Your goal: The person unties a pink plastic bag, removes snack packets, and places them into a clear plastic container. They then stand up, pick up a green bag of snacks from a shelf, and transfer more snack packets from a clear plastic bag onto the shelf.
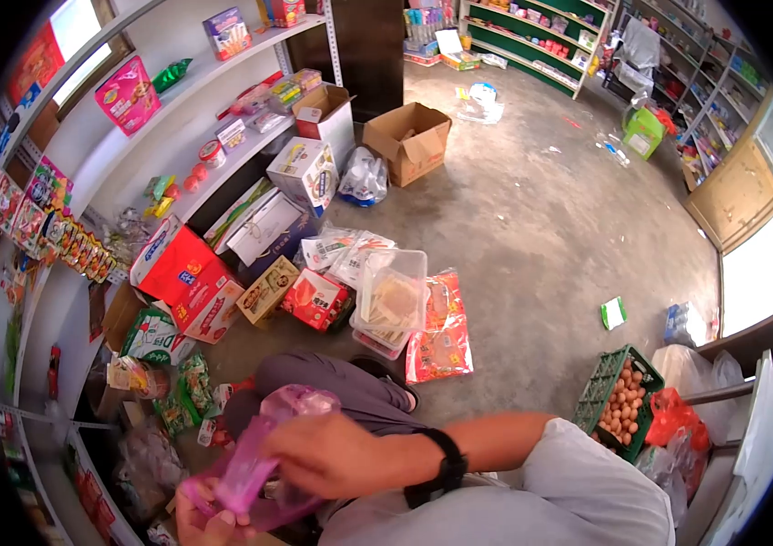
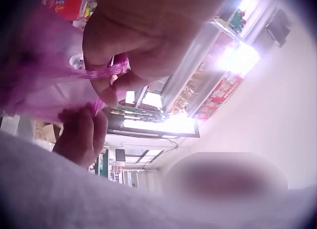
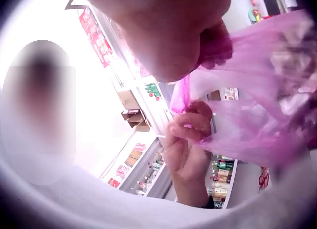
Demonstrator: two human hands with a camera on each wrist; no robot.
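A thin pink plastic bag (image 1: 250, 464) is between my two hands, above my bent knee. My left hand (image 1: 209, 526) pinches a twisted strip of the bag at the lower left of the head view; in the left wrist view that strip (image 2: 111, 70) runs between thumb and finger. My right hand (image 1: 336, 455) grips the bag's other side, its fingers partly hidden by the plastic. Through the film in the right wrist view, crumpled whitish and dark contents (image 3: 294, 75) show at the right.
Shelves (image 1: 159, 100) with packets line the left. Boxes, a clear plastic container (image 1: 391, 291) and a red packet (image 1: 441, 328) lie on the floor ahead. At right stands a green crate (image 1: 600, 382) of eggs beside a red bag (image 1: 675, 419). An open carton (image 1: 414, 146) stands farther off.
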